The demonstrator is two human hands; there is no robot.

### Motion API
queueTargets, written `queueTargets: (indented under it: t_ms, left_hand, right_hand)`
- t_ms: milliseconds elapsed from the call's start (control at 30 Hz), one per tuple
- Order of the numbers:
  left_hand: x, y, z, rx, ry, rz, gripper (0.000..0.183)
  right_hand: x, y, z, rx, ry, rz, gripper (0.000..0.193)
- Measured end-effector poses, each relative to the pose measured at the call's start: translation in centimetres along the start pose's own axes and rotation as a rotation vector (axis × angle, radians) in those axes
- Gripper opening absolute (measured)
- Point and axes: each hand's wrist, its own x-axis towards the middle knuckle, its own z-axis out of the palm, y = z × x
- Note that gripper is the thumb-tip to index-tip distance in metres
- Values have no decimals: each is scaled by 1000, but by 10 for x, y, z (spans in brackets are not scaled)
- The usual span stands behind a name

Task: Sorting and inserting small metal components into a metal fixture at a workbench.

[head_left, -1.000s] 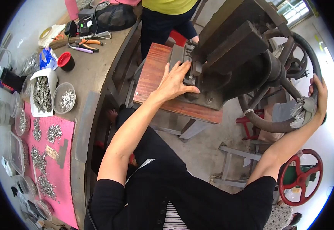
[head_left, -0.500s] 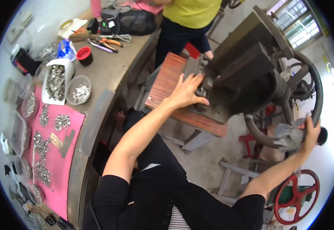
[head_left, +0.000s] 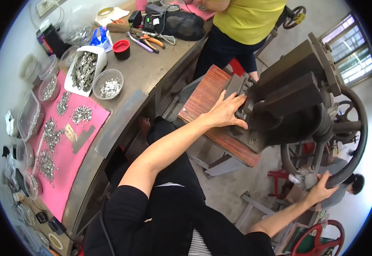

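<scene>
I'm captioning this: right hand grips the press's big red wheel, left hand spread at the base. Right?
No: the head view shows the big wheel on the press is dark, not red. The right hand does grip it, the left hand spread at the base.

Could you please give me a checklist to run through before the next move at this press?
1. Right hand on the large dark wheel: ok, it holds the rim.
2. Left hand well clear of the press: not ok, its spread fingers lie at the fittings by the base.
3. Press standing on the wooden top: ok.
4. Piece in place under the press: cannot tell, that spot is hidden.
5. Person beyond the wheel clear of it: cannot tell, they overlap in this view.
</scene>
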Motion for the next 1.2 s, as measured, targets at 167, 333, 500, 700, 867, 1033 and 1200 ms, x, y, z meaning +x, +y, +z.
queueTargets:
  t_ms: [167, 333, 500, 700, 867, 1033, 1200]
  left_hand:
    - [-1, -3, -14, -128, -56, -8, 109]
    - [5, -31, -27, -689, 432, -288, 38]
    - [75, -37, -8, -538, 336, -29, 57]
    - [68, -55, -23, -283, -152, -33, 62]
    - [29, -23, -51, -80, -106, 135, 47]
    - [11, -7, -31, 8, 24, 264, 29]
    - [-49, 6, -36, 71, 368, 200, 31]
  right_hand:
    - [127, -10, -11, -73, -427, 63, 35]
    - [193, -30, 17, -106, -488, -72, 63]
    - [240, -37, 37, -178, -636, -198, 58]
    - [252, -34, 42, -97, -705, -173, 48]
    - [246, -36, 40, -120, -704, -202, 46]
    - [231, -46, 34, -200, -508, -309, 42]
    - [55, -105, 65, 218, -392, -731, 19]
